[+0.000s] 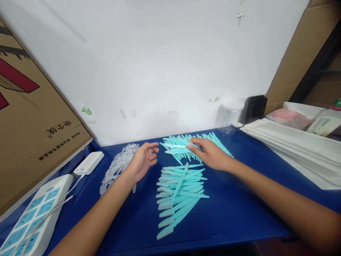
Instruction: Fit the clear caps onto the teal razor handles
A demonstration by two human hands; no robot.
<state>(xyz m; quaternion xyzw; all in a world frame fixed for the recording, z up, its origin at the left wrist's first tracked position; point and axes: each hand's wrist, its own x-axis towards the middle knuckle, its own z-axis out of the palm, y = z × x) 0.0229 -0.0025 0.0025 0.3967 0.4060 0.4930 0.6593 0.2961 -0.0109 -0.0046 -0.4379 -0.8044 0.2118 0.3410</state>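
My right hand [209, 153] pinches a few turquoise eyebrow razors [177, 146] by their handles, tips pointing left. It hovers over a heap of turquoise razors [217, 141] at the back of the table. My left hand [144, 160] has its fingers curled, with a small translucent cap [150, 152] showing between them. Beside and partly under that hand lies a pile of translucent caps [115, 170]. Nearer to me, between my arms, more razors [183, 199] lie in a loose stack; their left ends wear translucent caps.
A white power strip [39, 213] with cables and a white adapter [89, 163] lie at the left. At the back right stand a clear plastic jar [229, 117] and a black object [255, 108]. White bags [295, 145] cover the right side of the blue table [226, 220]. Cardboard flanks both sides.
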